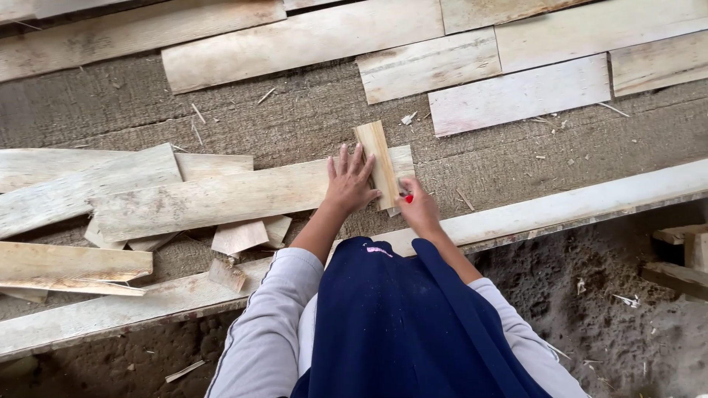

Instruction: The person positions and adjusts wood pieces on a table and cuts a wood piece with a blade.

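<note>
Small wood block (377,162) lies on the right end of a long plank (221,197), set crosswise to it and tilted a little, upper end sticking out past the plank's far edge. Plank rests on the rough grey bench top (295,118), near its front edge.

Left hand (348,182) lies flat on the plank, fingers spread, fingertips pointing away from the body. Its outer fingers touch the block's left edge; the palm sits on the plank just beside the block.

Right hand (417,206) sits at the block's lower right corner, fingers curled tight around a red marker (406,197). Only a red bit of it shows between the fingers. Can't tell whether its tip touches the wood.

Hidden or unclear: the block's lower end is covered by both hands. The plank's right end is mostly under the block and the left hand. Any marks on the block can't be made out. Both forearms are partly hidden by a dark blue cloth (413,324) hanging below the camera.

Block looks: pale yellowish wood, rectangular, narrow, straight grain running lengthwise, clean cut edges, a shade more yellow than the plank under it. Plank is paler, greyish patches, rougher face.
</note>
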